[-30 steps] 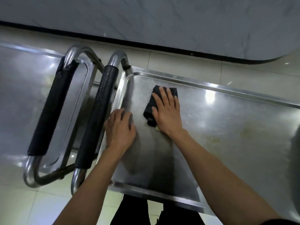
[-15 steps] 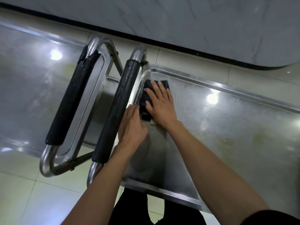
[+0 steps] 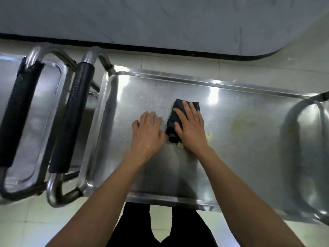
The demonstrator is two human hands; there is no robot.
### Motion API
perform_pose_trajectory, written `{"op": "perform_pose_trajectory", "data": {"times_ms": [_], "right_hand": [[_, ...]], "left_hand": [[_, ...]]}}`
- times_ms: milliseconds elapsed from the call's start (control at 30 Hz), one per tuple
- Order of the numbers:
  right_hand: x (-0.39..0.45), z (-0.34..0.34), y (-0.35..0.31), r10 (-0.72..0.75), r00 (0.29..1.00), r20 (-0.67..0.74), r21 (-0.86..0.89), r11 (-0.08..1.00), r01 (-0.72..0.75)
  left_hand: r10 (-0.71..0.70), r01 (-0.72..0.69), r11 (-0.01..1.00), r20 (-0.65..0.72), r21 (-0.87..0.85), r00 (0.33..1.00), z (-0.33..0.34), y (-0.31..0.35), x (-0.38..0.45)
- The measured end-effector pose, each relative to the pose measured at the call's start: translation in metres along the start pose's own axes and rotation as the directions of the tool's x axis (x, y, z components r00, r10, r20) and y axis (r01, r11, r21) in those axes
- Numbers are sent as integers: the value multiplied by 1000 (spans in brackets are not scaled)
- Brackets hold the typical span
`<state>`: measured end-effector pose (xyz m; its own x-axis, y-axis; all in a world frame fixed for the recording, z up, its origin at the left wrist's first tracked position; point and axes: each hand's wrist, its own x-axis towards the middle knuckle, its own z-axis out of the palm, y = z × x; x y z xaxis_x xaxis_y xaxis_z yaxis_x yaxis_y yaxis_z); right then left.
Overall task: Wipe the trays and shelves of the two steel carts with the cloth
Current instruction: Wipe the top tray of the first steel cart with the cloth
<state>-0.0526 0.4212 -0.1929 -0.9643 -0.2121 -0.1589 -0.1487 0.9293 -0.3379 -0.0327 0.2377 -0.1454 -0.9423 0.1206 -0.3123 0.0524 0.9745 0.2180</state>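
Two steel carts stand side by side. The right cart's top tray [image 3: 249, 148] lies in front of me. A folded dark cloth [image 3: 171, 125] lies on it near the middle. My right hand [image 3: 191, 129] presses flat on the cloth with its fingers spread. My left hand [image 3: 146, 134] rests flat on the bare steel just left of the cloth, holding nothing. The left cart's tray [image 3: 32, 122] shows at the left edge behind its black padded handle [image 3: 16, 118].
The right cart's black padded handle [image 3: 71, 120] runs along the tray's left end. A steel loop handle [image 3: 292, 139] stands at the tray's right end. Tiled floor [image 3: 26, 225] lies below, a grey wall with dark skirting [image 3: 160, 48] behind. My dark trousers [image 3: 135, 229] touch the near rim.
Both hands and the cloth have slid right, from the tray's left end by the handle toward its middle. The view has shifted too.
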Motion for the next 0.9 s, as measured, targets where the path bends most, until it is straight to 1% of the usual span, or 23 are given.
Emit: {"op": "perform_pose_trajectory", "data": {"times_ms": [167, 267, 367, 467, 600, 667, 767, 900], "right_hand": [[-42, -23, 70, 88, 996, -28, -4, 996, -88], [-66, -29, 98, 116, 993, -24, -25, 993, -116], [-78, -28, 104, 119, 992, -31, -42, 992, -120], [-77, -24, 94, 127, 991, -50, -48, 990, -129], [-75, -13, 68, 29, 999, -45, -77, 997, -32], [-71, -9, 56, 21, 999, -46, -70, 997, -25], [-60, -1, 30, -7, 999, -48, -65, 998, 4], [-42, 15, -12, -70, 997, -44, -68, 995, 67]], "left_hand": [[-24, 20, 997, 58, 72, 998, 12, 45, 6], [-51, 48, 996, 38, 75, 998, 15, 55, 5], [-54, 53, 995, 11, 83, 999, 17, 58, 2], [-60, 60, 995, -5, 84, 998, 19, 58, 2], [-50, 50, 998, -3, 49, 999, 19, 49, 1], [-39, 39, 999, -26, 13, 999, 20, 42, -5], [-133, 127, 990, -99, -60, 986, 18, 10, -28], [-272, 264, 960, -100, -91, 957, 12, -38, -64]]}}
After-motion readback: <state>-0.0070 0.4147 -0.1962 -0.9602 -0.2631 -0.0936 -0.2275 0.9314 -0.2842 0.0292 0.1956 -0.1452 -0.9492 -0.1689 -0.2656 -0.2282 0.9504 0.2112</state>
